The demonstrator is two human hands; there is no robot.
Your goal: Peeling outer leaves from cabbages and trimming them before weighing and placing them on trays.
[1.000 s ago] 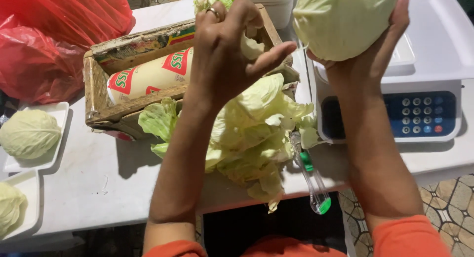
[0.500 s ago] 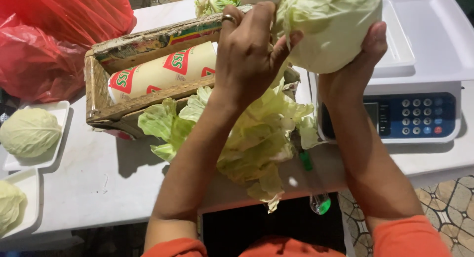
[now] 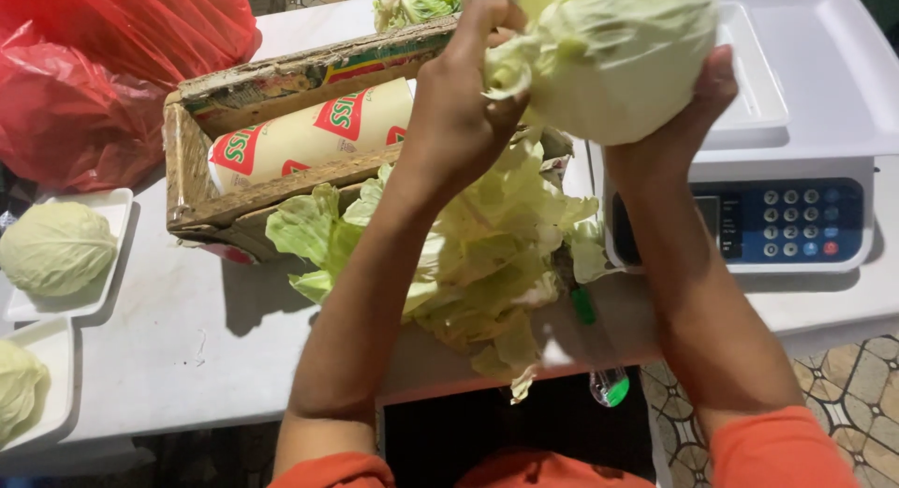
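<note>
Cabbage (image 3: 609,57): top cut off by upper edge. Left hand (image 3: 459,113): fingertips hidden behind cabbage leaves. Pen (image 3: 599,357): upper part buried under loose leaves (image 3: 487,263). Tray cabbage (image 3: 19,390): cropped at left edge. Scale (image 3: 796,170): display hidden behind right forearm.

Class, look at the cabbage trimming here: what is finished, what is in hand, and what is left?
Done: two trimmed cabbages sit on white trays, and stripped leaves are piled on the table. In hand: the right hand cradles a cabbage while the left hand grips its outer leaf. Left: traying this head.
</note>
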